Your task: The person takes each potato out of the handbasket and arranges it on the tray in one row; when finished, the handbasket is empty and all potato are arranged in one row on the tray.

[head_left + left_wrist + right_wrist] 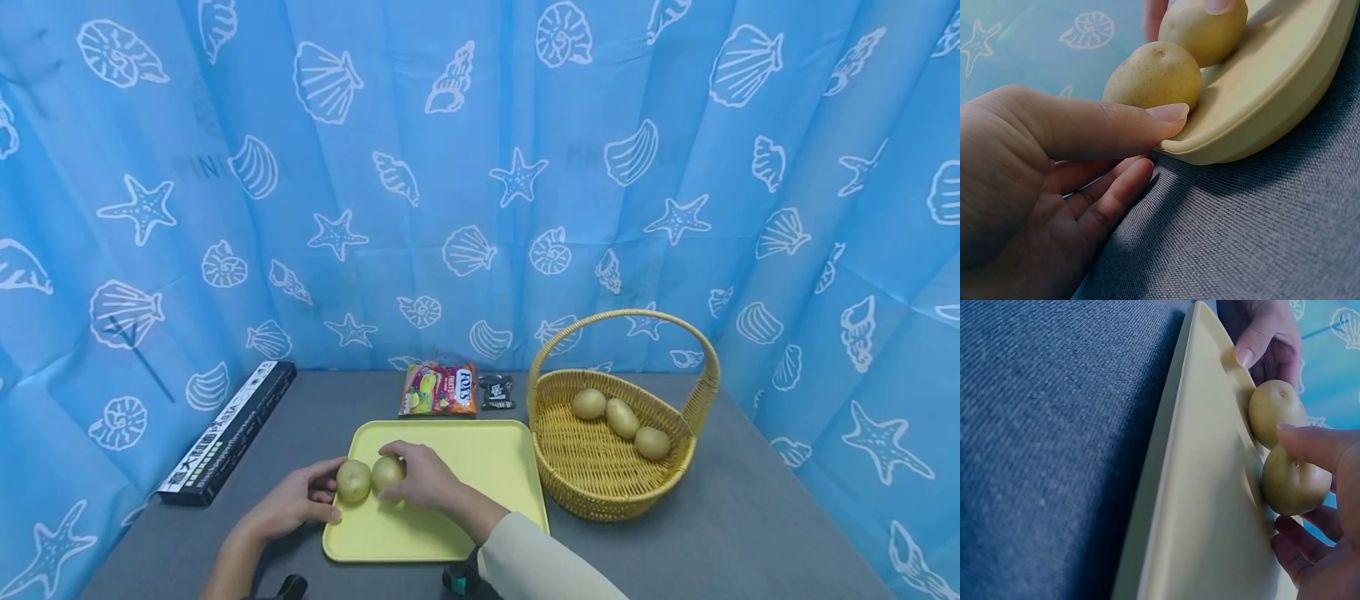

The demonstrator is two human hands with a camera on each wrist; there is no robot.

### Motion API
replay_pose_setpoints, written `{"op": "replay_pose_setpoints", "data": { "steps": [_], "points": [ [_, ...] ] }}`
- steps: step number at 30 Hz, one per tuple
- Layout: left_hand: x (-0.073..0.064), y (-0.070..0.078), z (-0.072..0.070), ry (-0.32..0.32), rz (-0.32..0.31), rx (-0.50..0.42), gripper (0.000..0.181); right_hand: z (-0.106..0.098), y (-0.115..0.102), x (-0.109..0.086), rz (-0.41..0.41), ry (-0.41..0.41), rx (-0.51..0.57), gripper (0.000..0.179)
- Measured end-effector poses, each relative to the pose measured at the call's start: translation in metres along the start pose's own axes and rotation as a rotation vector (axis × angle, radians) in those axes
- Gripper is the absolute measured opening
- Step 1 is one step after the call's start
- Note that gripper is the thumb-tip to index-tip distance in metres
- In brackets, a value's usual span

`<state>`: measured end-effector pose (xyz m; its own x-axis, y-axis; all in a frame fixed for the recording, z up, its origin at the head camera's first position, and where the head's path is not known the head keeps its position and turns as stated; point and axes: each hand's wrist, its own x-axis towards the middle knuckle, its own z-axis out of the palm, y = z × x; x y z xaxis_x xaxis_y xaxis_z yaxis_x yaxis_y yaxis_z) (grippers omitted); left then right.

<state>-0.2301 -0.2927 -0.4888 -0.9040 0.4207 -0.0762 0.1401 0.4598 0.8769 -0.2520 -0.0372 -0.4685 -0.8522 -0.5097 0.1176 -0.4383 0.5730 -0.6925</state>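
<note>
Two potatoes sit side by side at the left of a pale yellow tray (465,533). My right hand (423,479) holds the right-hand potato (1296,481) between thumb and fingers. Close against it is the left-hand potato (353,481), nearest my left hand (296,500). That hand is at the tray's left rim, its thumb (1116,128) over the edge and the other fingers loosely bent outside it. In the left wrist view the thumb overlaps the lower part of the left-hand potato (1154,75).
Right of the tray stands a wicker basket (600,500) with a tall handle and three potatoes (621,418) inside. Behind the tray lie a colourful sweets bag (438,390) and a small black packet (497,392). A long black box (228,433) lies at the left, before a blue shell-print curtain (480,208).
</note>
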Motion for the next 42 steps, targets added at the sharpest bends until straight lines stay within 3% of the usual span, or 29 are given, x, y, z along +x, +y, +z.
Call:
{"op": "replay_pose_setpoints", "data": {
  "steps": [12, 19, 24, 30, 37, 42],
  "points": [
    [-0.002, 0.000, 0.001, 0.010, 0.021, 0.004, 0.085, -0.006, 0.006, -0.006, -0.029, -0.046, 0.014, 0.065],
    [-0.001, 0.001, 0.003, 0.005, 0.003, -0.012, 0.084, -0.027, 0.003, -0.025, -0.050, -0.041, 0.089, 0.060],
    [-0.001, 0.001, 0.001, 0.007, 0.000, -0.001, 0.085, -0.056, 0.000, -0.043, -0.088, -0.062, 0.150, 0.050],
    [-0.001, -0.001, -0.001, 0.003, -0.010, 0.011, 0.085, -0.097, -0.003, -0.068, -0.151, -0.080, 0.136, 0.035],
    [-0.001, -0.002, -0.001, 0.005, 0.013, 0.010, 0.085, -0.156, 0.009, -0.092, -0.208, -0.080, 0.036, 0.030],
    [0.000, -0.002, 0.000, 0.002, 0.013, 0.013, 0.084, -0.201, 0.027, -0.106, -0.184, -0.065, -0.076, 0.031]
  ]
}}
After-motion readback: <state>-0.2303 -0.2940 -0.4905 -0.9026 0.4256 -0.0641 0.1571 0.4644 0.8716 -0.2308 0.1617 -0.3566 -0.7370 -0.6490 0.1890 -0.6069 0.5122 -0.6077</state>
